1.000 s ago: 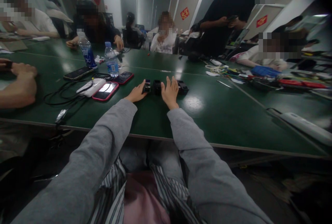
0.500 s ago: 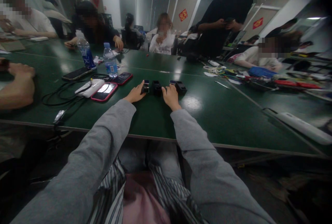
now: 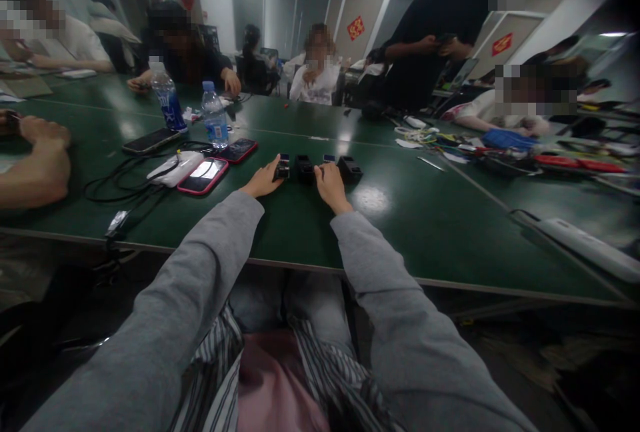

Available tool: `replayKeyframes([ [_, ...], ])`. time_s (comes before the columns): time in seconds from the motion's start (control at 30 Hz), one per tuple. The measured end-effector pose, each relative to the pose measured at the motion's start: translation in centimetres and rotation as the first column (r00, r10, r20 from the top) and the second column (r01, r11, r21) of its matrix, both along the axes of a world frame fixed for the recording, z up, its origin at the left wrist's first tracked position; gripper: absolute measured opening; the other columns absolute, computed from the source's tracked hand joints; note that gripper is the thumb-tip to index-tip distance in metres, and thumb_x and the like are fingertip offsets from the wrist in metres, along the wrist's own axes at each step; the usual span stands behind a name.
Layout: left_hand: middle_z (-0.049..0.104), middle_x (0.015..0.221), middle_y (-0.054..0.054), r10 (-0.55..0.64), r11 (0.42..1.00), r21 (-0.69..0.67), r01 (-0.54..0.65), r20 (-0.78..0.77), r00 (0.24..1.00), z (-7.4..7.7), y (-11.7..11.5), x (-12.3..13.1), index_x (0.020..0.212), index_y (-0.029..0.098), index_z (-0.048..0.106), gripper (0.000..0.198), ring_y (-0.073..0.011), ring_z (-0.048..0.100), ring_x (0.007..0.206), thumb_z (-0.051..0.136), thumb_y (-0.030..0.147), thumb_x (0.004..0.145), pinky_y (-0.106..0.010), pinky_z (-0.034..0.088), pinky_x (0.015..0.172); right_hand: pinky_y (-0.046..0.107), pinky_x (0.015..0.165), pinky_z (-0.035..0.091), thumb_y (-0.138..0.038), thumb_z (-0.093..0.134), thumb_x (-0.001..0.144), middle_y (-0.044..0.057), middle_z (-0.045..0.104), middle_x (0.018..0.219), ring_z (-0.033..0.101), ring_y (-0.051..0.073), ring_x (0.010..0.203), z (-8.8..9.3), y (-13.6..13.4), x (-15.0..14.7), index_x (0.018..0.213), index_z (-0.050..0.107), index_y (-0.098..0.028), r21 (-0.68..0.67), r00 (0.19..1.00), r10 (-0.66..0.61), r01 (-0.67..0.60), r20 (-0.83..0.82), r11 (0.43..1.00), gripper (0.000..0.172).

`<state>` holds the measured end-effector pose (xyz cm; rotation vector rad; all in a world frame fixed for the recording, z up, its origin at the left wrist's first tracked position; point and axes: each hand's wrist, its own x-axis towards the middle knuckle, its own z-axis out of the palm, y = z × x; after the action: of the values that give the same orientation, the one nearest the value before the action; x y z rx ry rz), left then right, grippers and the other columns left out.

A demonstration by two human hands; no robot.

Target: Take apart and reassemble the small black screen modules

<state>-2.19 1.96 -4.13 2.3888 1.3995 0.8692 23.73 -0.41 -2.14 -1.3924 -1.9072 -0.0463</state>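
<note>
Small dark device at your left hand; second device at your right hand. Hands apart; can't tell whether either grips. Black block between them. Beyond your left, blue-labelled bottle, lettering illegible.

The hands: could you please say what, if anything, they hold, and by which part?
Left hand: at the left side of a dark device. Right hand: over another device. Neither grip is certain.
</note>
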Motion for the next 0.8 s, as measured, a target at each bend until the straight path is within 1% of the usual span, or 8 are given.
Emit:
replayKeyframes([
  [0.07,0.039,0.164,-0.021,0.008,1.0,-0.01,-0.008,-0.009,1.0,0.2,-0.3,0.1,0.167,0.02,0.008,0.09,-0.0369,0.042,0.151,0.059,0.033,0.094,-0.063,0.034,0.12,0.048,0.108,0.045,-0.053,0.021,0.11,0.02,0.059,0.128,0.053,0.03,0.124,0.2,0.1,0.3,0.124,0.062,-0.013,0.015,1.0,-0.03,0.03,0.004,0.999,0.059],
  [0.2,0.04,0.163,-0.025,0.032,0.998,-0.047,-0.034,-0.035,0.999,0.6,-0.6,0.2,0.167,0.015,0.01,0.088,-0.0386,0.044,0.149,0.058,0.034,0.095,-0.063,0.034,0.121,0.056,0.118,0.034,-0.039,0.031,0.108,0.021,0.041,0.153,0.033,0.033,0.146,0.7,0.3,2.3,0.141,0.053,-0.013,0.09,0.971,-0.239,0.238,0.002,0.967,0.047],
  [0.27,0.039,0.164,-0.023,0.03,0.999,-0.042,-0.031,-0.033,0.999,0.7,-0.6,0.3,0.167,0.017,0.009,0.089,-0.0383,0.043,0.15,0.058,0.034,0.095,-0.063,0.034,0.12,0.06,0.118,0.032,-0.031,0.04,0.104,0.022,0.036,0.157,0.029,0.035,0.149,0.5,0.3,3.9,0.145,0.051,-0.012,0.062,0.951,-0.309,0.308,0.003,0.949,0.046],
  [0.4,0.037,0.165,-0.022,0.029,0.999,-0.041,-0.03,-0.029,0.999,0.7,-0.5,0.3,0.167,0.019,0.008,0.091,-0.0381,0.041,0.151,0.059,0.034,0.094,-0.063,0.035,0.12,0.057,0.109,0.043,-0.018,0.049,0.093,0.021,0.046,0.15,0.037,0.036,0.143,-0.1,0.2,6.6,0.143,0.056,-0.014,-0.051,0.959,-0.281,0.283,0.046,0.958,0.051],
  [0.53,0.035,0.166,-0.022,0.037,0.998,-0.048,-0.039,-0.036,0.999,0.7,-0.6,0.4,0.167,0.017,0.009,0.089,-0.0375,0.041,0.151,0.058,0.034,0.095,-0.061,0.035,0.121,0.052,0.107,0.045,-0.014,0.046,0.089,0.018,0.055,0.141,0.047,0.032,0.134,-0.2,0.6,7.3,0.136,0.064,-0.016,-0.03,0.959,-0.284,0.284,-0.003,0.958,0.05],
  [0.63,0.035,0.166,-0.022,0.038,0.999,-0.032,-0.039,-0.041,0.998,0.6,-0.5,0.3,0.166,0.016,0.01,0.088,-0.0373,0.042,0.15,0.058,0.032,0.095,-0.06,0.035,0.121,0.049,0.111,0.042,-0.018,0.044,0.093,0.018,0.059,0.136,0.052,0.03,0.129,0.0,1.3,7.5,0.135,0.063,-0.012,-0.035,0.943,-0.317,0.315,-0.106,0.948,0.046],
  [0.7,0.035,0.166,-0.022,0.029,0.999,-0.025,-0.03,-0.034,0.999,0.4,-0.3,0.2,0.166,0.017,0.01,0.089,-0.0374,0.042,0.15,0.059,0.032,0.094,-0.06,0.036,0.12,0.048,0.11,0.042,-0.024,0.037,0.1,0.021,0.062,0.132,0.056,0.03,0.125,0.0,1.8,7.8,0.136,0.06,-0.008,-0.08,0.904,-0.375,0.366,-0.206,0.927,0.046],
  [0.8,0.037,0.166,-0.021,0.01,1.0,-0.009,-0.01,-0.016,1.0,0.2,-0.1,0.1,0.167,0.02,0.01,0.09,-0.0373,0.043,0.149,0.06,0.032,0.093,-0.061,0.037,0.119,0.051,0.109,0.042,-0.036,0.027,0.107,0.023,0.062,0.133,0.057,0.032,0.125,-0.2,2.3,8.4,0.138,0.058,-0.007,-0.113,0.835,-0.463,0.451,-0.296,0.885,0.053],
])
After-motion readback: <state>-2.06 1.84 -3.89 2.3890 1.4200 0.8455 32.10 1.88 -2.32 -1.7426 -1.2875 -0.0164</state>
